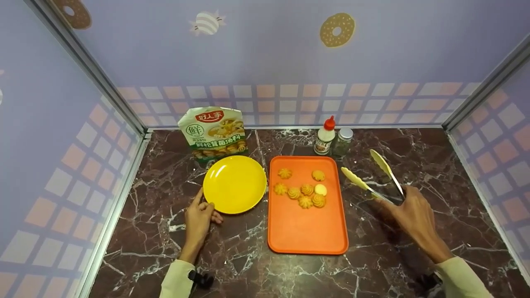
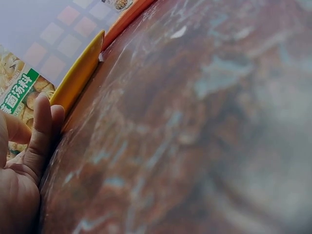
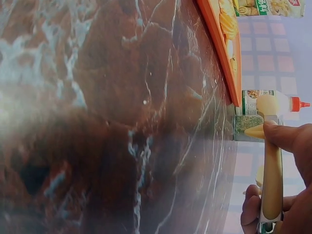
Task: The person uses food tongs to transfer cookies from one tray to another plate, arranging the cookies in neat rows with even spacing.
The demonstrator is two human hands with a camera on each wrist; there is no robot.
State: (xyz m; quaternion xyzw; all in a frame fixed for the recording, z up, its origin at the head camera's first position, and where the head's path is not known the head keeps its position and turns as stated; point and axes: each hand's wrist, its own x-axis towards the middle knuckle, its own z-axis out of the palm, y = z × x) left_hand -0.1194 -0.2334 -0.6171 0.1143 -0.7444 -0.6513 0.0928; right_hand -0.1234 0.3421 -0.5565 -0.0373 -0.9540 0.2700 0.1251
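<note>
1. The marble counter (image 1: 232,265) carries everything; it is dark brown with white veins, boxed in by lilac walls with a tiled band and doughnut prints (a small booth, by the look of it).
2. The orange tray (image 1: 306,231) lies at the counter's middle, its near half bare. I judge the work barely begun: all seven cookies (image 1: 305,194) sit clustered in the tray's far half.
3. The yellow plate (image 1: 234,184) lies just left of the tray and holds nothing yet, so every cookie is left to go, as far as I can see.
4. A soup-mix packet (image 1: 213,134) stands behind the plate near the back edge.
5. My right hand (image 1: 412,215) grips the yellow-tipped tongs (image 1: 374,178) right of the tray, fingers curled round the handles, tips spread wide above the counter.
6. My left hand (image 1: 198,217) rests at the plate's near-left rim, fingers relaxed and touching its edge, gripping nothing.
7. A red-capped bottle (image 1: 325,136) and a spice jar (image 1: 343,142) stand together behind the tray.
</note>
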